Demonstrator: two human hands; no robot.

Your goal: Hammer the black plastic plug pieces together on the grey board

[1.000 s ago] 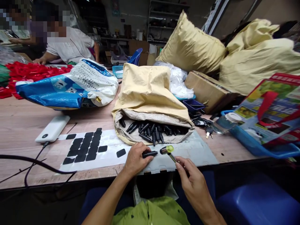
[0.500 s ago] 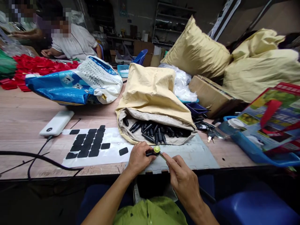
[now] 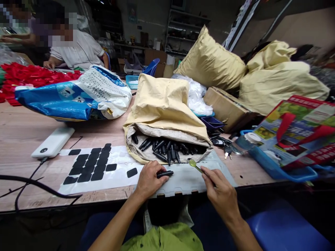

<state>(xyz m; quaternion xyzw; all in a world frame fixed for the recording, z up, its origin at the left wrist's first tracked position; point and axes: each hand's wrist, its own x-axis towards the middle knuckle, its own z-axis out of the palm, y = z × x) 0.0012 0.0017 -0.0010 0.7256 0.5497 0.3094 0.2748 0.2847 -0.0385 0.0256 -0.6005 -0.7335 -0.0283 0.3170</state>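
Observation:
My left hand (image 3: 149, 178) rests near the table's front edge, its fingers closed around a black pen-like tube (image 3: 165, 173) that points right. In my right hand (image 3: 222, 190) is the handle of a thin tool with a round yellow-green head (image 3: 192, 162). This head is apart from the tube, up and to its right. Just beyond both hands lies a beige sack (image 3: 163, 101), its mouth towards me. Several similar black tubes (image 3: 167, 149) lie in that mouth. Under the hands is a flat grey board (image 3: 183, 179).
A white sheet with black rounded squares (image 3: 91, 164) lies left, near a white power bank (image 3: 53, 143) and its cable. Behind is a blue-white bag (image 3: 75, 96). At right stand a clear jar (image 3: 244, 143) and a blue basket (image 3: 277, 167). A person (image 3: 81, 52) sits far left.
The tool's yellow-green head has come away from the tube as my right hand moved right. My left hand still holds the tube, now in plain sight. The whole view has shifted slightly.

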